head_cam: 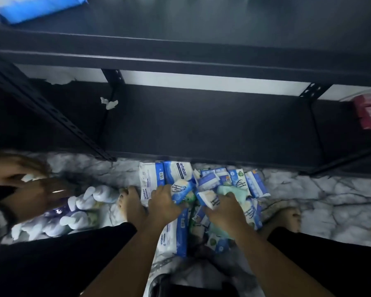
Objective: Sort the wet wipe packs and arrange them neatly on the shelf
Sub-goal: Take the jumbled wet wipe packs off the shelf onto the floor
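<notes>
Your left grip (166,203) and right grip (222,209) each clutch a small blue-and-white plastic wipe pack (181,192). Most lie on the floor (308,189); the black metal shelf (201,125) is nearly bare.

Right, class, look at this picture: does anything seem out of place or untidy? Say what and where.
Yes. The wipe packs lie in a jumbled heap on the floor, overlapping at all angles, while the lower shelf stands nearly bare. A crumpled white scrap on that shelf looks like litter.
</notes>
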A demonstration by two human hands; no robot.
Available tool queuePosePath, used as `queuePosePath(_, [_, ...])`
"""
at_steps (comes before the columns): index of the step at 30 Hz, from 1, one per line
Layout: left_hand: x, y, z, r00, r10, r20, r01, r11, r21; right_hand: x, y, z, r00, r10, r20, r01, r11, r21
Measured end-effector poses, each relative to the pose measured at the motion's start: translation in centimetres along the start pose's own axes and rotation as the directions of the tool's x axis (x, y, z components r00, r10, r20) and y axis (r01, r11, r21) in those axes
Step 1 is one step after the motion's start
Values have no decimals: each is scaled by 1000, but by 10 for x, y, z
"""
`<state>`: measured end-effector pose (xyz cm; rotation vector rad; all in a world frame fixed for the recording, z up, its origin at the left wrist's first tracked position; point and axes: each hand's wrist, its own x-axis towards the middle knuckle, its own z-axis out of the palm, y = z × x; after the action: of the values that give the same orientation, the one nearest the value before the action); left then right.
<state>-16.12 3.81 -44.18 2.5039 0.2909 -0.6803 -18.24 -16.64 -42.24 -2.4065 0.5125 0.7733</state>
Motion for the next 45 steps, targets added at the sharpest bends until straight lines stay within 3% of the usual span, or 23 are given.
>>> queuePosePath(5, [6,0,-28,989,-74,-128,98,976,196,33,-4,4,994,-47,-99,44,998,-34])
queuePosePath(12, [38,-25,-31,967,-196,-161,234,935,265,71,-26,9,969,-201,-143,144,932,-333])
queuePosePath(16, [41,-28,-29,980,-134,-148,175,933,315,81,-29,27,973,-223,-53,173,866,-469])
queuePosePath(23, [28,0,-47,991,-115,-63,126,969,213,85,-19,35,980,-196,-15,165,862,-479])
queuePosePath(31, [2,12,-66,995,-49,-89,60,990,126,49,-23,18,986,-166,-34,135,893,-429])
queuePosePath(36, [-6,19,-85,985,95,-148,-96,995,-2,15,-47,-12,954,-280,-104,216,887,-408])
queuePosePath(39, [-1,21,-102,937,222,-268,-242,969,-45,-8,-80,-41,871,-432,-233,340,873,-349])
queuePosePath(42, [-35,53,-159,819,382,-428,-429,903,-15,-34,-120,-79,641,-620,-452,553,782,-289])
queuePosePath(45, [-61,70,-218,677,498,-541,-551,831,77,-74,-170,-129,416,-719,-557,742,622,-249])
